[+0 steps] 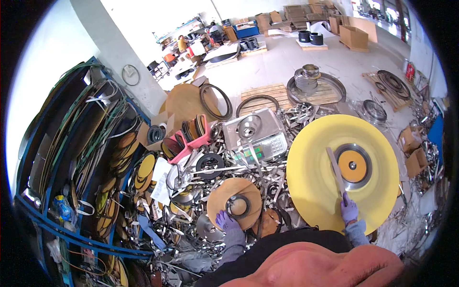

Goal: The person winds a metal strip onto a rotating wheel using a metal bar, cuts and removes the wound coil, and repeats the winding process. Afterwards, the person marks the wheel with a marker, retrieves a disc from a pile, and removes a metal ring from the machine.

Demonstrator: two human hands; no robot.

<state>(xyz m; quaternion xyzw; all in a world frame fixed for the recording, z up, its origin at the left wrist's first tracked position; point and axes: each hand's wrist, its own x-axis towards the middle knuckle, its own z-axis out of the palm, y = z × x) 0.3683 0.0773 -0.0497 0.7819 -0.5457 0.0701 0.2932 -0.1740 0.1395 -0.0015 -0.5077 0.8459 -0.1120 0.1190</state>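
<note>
A large yellow disc (311, 162) stands at the right, with a dark metal ring (368, 165) and an orange hub (350, 164) at its middle. Across its face leans a long flat grey-brown bar (335, 167); my right hand (349, 210), in a purple glove, is closed around the bar's lower end. My left hand (226, 221), gloved the same way, lies at the lower left edge of a brown round disc (224, 191), its fingers apart. On that disc rests a dark ring (245, 205), just right of my left fingertips.
Loose metal strips (186, 229) cover the work area. Behind my left hand are a digital scale (267, 147), a pink bin (180, 155) of discs and a black ring (220, 162). A blue rack (86, 238) fills the left side. Pallets (265, 91) with metal rings lie beyond.
</note>
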